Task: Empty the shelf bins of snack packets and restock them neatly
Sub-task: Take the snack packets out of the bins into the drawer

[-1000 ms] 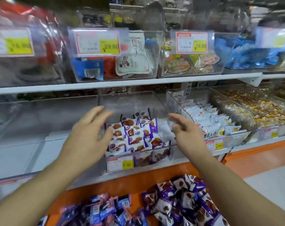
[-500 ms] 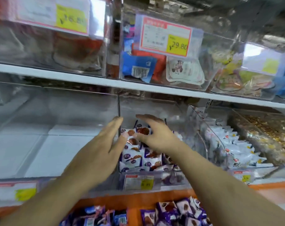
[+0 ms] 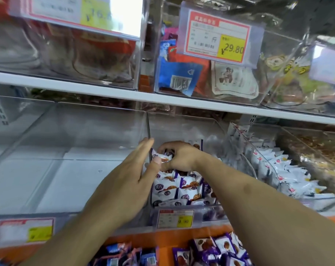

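— So, what's the biggest thing in front of the hands?
— White shelving (image 3: 109, 93) with clear plastic bins. The wide bin (image 3: 70, 143) just left of the left hand holds nothing I can see but its white floor.
— And where the hands are?
— The middle bin (image 3: 184, 127), with a price tag (image 3: 175, 218) on its front lip. It holds white-and-purple snack packets (image 3: 182, 189) standing in rows.
— To the right?
— A slanted bin of white packets (image 3: 281, 169), just beside the right forearm, and past it a bin of brownish loose goods (image 3: 316, 150), too blurred to name.
— Above?
— Upper bins: one with blue, red and white pouches (image 3: 184, 77) behind a 29.80 tag (image 3: 214, 35), above the right hand.
— Below?
— Purple packets (image 3: 216, 248) heaped under the forearms.
— Now the hands.
— The left hand (image 3: 132, 181) lies flat with straight fingers against the middle bin's left wall, the thumb touching the packets. The right hand (image 3: 180, 156) is curled down over the back row, fingers gripping a packet (image 3: 163, 157) there, just beside the left thumb.
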Demonstrator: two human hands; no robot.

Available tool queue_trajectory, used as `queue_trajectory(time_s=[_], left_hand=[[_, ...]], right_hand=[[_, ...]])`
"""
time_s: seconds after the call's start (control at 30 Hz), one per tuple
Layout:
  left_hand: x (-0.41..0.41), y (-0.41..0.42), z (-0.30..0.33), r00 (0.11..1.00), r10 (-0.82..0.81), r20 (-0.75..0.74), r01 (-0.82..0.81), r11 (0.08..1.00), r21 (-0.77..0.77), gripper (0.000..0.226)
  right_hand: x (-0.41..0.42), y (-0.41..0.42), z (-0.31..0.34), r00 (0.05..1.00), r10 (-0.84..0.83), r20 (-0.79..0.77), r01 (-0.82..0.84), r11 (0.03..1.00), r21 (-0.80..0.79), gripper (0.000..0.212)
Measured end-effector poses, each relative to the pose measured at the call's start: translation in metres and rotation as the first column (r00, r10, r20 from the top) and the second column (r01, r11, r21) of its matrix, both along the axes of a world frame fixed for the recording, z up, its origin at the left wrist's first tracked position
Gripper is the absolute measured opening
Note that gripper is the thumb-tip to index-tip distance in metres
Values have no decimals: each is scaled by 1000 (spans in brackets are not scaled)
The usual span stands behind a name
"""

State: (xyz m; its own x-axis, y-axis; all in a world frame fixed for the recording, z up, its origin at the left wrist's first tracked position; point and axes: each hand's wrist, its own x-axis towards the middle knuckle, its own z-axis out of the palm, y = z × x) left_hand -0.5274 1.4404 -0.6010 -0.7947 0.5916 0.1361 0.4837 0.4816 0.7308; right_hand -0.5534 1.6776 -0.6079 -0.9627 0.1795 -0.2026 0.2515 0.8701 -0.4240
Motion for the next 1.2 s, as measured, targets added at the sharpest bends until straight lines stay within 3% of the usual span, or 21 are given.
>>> queue_trajectory(time_s=[0.17,0.3,0.47,0.63,0.8,0.9,1.03,1.2], left_hand=[[2,0,2,1000,0,-9,0,1000,-13,63],[3,1,4,1000,13,-16,-13,1000,-22,61],[3,1,3,1000,19,-21,-20,999,-30,62],[1,1,1,999,10,-31,-11,999,-32,64],[-3,0,-3,999,13,-34,-14,999,-33,66],[-2,0,-2,999,22,-36,-24,999,-41,67],[1,-2,6,999,22,-41,-24,998,-64,64],[4,0,5,999,38,-26,-41,993,-113,58]], right_hand=[[7,-3,3,999,9,-35,-9,1000,10,51],[9,-6,2,998,46,-39,-47,999,-26,63],[18,-2,1,977,-63,-202,41,993,-109,56],[43,9,29,878,-254,-405,147,950,-276,50],[88,6,65,819,-299,-490,115,922,-370,54],[134,-2,81,806,-338,-486,58,862,-504,41],[206,-11,82,834,-316,-453,42,855,-518,50],[293,-3,16,915,-313,-254,172,874,-455,58]])
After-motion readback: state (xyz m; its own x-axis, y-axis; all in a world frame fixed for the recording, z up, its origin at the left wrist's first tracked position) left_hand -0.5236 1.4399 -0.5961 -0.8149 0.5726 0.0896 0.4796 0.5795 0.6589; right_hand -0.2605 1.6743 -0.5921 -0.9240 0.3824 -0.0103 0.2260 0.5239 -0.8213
